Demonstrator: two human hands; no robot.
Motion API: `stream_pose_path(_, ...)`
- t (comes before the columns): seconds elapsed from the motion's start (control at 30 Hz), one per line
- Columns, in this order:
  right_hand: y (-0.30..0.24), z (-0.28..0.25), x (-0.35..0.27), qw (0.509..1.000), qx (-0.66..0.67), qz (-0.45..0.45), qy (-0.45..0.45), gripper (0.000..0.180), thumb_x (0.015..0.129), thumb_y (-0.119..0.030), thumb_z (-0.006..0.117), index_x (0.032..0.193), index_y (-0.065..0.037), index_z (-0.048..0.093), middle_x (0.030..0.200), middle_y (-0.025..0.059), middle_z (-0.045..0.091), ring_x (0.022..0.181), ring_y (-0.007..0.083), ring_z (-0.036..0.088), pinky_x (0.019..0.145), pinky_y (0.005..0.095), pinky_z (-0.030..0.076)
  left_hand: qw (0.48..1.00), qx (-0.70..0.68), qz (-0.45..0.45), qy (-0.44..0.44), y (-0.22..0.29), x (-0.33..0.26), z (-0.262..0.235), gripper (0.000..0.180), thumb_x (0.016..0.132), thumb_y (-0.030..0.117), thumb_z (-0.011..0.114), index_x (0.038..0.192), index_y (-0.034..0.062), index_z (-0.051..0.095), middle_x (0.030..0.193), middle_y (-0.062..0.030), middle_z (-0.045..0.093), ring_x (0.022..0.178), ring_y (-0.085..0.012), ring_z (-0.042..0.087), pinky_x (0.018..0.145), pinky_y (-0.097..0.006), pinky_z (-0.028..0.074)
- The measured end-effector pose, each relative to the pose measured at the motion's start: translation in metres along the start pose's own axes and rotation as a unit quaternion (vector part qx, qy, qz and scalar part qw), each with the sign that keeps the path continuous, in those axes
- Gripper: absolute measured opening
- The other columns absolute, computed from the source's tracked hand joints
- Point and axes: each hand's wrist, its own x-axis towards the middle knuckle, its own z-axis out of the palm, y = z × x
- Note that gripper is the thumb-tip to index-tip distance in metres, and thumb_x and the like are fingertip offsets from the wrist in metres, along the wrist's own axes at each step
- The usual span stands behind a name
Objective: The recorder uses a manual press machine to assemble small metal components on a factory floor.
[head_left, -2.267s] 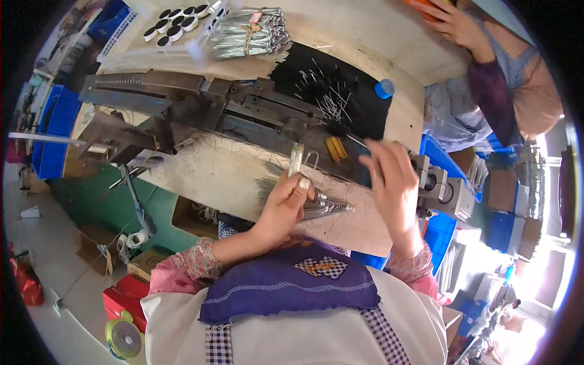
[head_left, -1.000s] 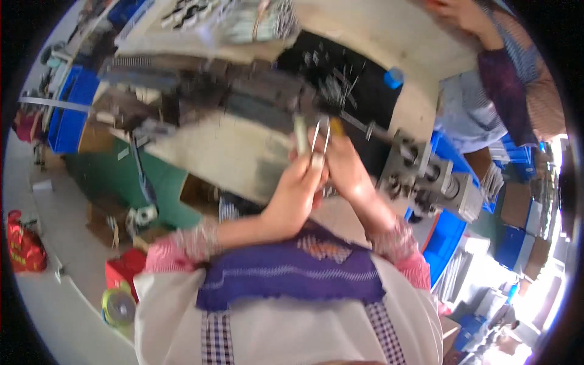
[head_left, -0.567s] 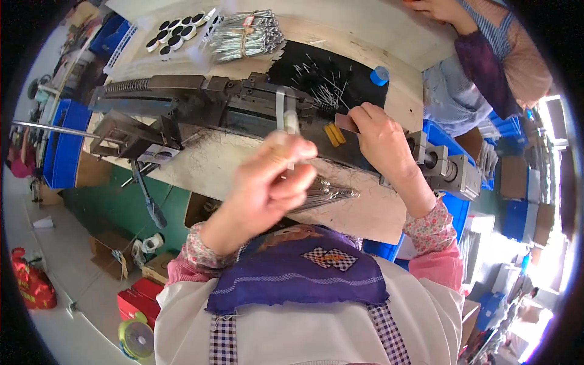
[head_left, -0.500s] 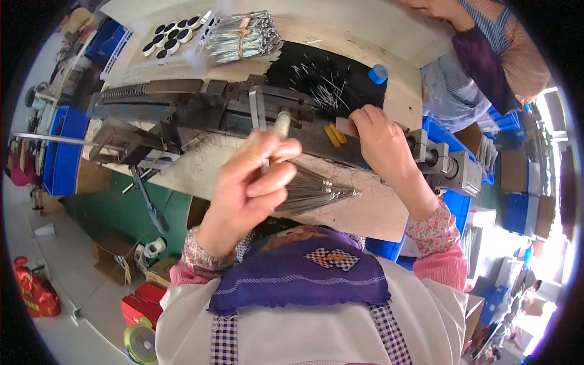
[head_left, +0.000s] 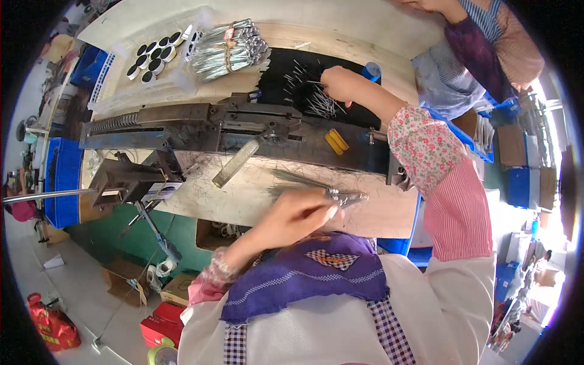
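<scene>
My left hand (head_left: 298,214) is low over the near part of the bench, its fingers closed at the shiny end of a bundle of thin metal wires (head_left: 304,177). The wires fan out to the left, partly hidden under the hand. Farther off, my right hand (head_left: 340,85) reaches over a black mat (head_left: 359,114), its fingers bent together at a loose pile of thin metal rods (head_left: 321,103); what lies in the fingertips is too small to make out. Between the hands runs a long dark metal bench tool (head_left: 194,125) with a pale handle (head_left: 237,163) slanting toward me.
A yellow piece (head_left: 336,142) sits on the tool's bar. Behind it lie a tied bundle of metal rods (head_left: 228,52) and a clear tray (head_left: 109,91) of black-topped white rolls. A blue roll (head_left: 371,71) stands by my right forearm. Another person (head_left: 480,55) sits at the far right.
My left hand has let go of the pale handle and come down to the wires; the handle now slants toward me. My right hand has moved from the bar to the rods on the mat.
</scene>
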Motion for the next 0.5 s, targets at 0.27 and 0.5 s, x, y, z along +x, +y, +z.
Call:
stream_pose_path(0.27, 0.013, -0.034, -0.153, 0.96, 0.225, -0.135, 0.094, 0.025, 0.078, -0.021, 0.07, 0.093, -0.002, 0.064, 0.074, 0.0118, 0.057, 0.072, 0.0259, 0.057, 0.069, 0.0355, 0.046, 0.985, 0.152, 0.007, 0.076, -0.019, 0.06, -0.002, 0.016, 0.087, 0.013, 0.058, 0.084, -0.0002, 0.066, 0.07, -0.0115, 0.063, 0.061, -0.0141, 0.057, 0.056, -0.029, 0.044)
stream_pose_path(0.5, 0.007, 0.009, -0.135, 0.902, 0.136, -0.307, 0.271, 0.018, 0.074, -0.016, 0.069, 0.08, -0.003, 0.059, 0.075, 0.0116, 0.056, 0.077, 0.0301, 0.059, 0.067, 0.0383, 0.048, 0.902, 0.409, 0.069, 0.117, -0.008, 0.105, -0.01, 0.011, 0.076, 0.011, 0.061, 0.076, 0.0003, 0.065, 0.077, -0.0156, 0.063, 0.069, -0.0333, 0.062, 0.06, -0.041, 0.047)
